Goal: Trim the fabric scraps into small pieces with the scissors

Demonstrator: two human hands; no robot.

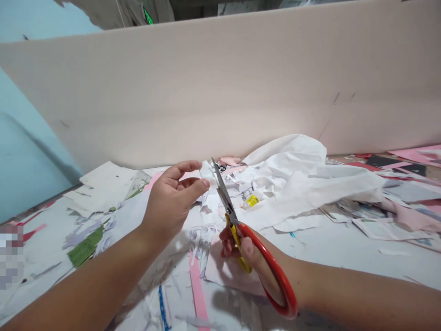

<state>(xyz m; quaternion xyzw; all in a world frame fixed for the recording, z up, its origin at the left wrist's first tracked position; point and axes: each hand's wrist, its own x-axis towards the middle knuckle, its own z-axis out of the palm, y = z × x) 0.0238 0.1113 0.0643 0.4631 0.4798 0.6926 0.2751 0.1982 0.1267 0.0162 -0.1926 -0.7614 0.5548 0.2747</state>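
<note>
Here we go, right at the fingertips: the fingers [225,246] of the right hand [257,262] curl tight through the yellow loop while the thumb sits in the big red loop, gripping a pair of scissors [234,225] with grey steel blades angled up and away toward the middle of the pile. The blades look only narrowly parted, though it's hard to be sure from this angle. Just beside the blade tips, the left hand [168,202] is raised palm-in, its fingers curved in a loose, open C around a white paper scrap [206,174], and nothing looks clearly pinched. Both forearms reach in low from the bottom corners. Behind the blades, a small bottle with a yellow label [251,201] lies on its side among heaped, crumpled white paper [292,179]. Out to the left are a stack of white sheets [103,188] and a jagged green paper piece [86,246], and below the hands run a pink strip [198,285] and a blue strip [163,308]. Over on the right, black and pink card offcuts [413,156] are scattered across the white surface [347,248], with a tall beige board [206,92] standing along the far edge.
</note>
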